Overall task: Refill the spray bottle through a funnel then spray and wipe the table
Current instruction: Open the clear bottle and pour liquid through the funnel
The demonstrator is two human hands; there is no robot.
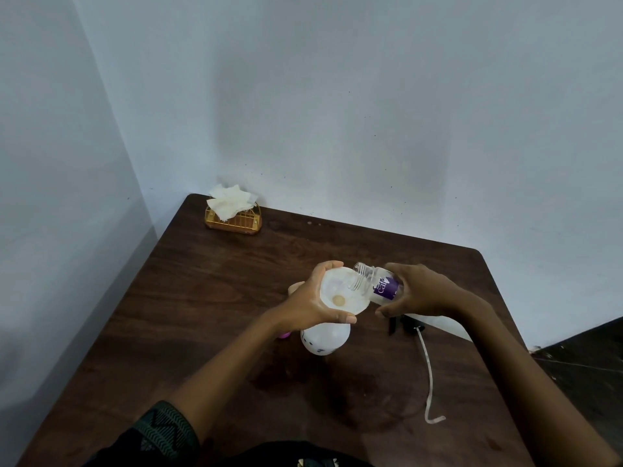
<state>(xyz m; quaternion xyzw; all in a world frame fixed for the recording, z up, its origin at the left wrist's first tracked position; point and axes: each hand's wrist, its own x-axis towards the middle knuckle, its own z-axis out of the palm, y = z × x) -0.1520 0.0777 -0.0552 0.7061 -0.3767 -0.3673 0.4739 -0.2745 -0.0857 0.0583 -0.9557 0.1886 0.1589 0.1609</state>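
Note:
A white spray bottle point(324, 340) stands upright on the dark wooden table point(202, 298) with its head off. A white funnel point(340, 294) sits in its neck, and my left hand point(312, 301) grips the funnel's rim. My right hand point(421, 293) holds a clear water bottle point(379, 283) with a purple label, tipped on its side so its open mouth rests over the funnel. The spray head point(406, 323), black with a white body, lies on the table under my right wrist, its long dip tube point(428, 375) trailing toward me.
A gold wire holder with white napkins point(232, 210) stands at the table's far left corner by the walls. A small pink thing point(284, 334) peeks out under my left wrist. The table's right edge drops to a dark floor point(586, 358).

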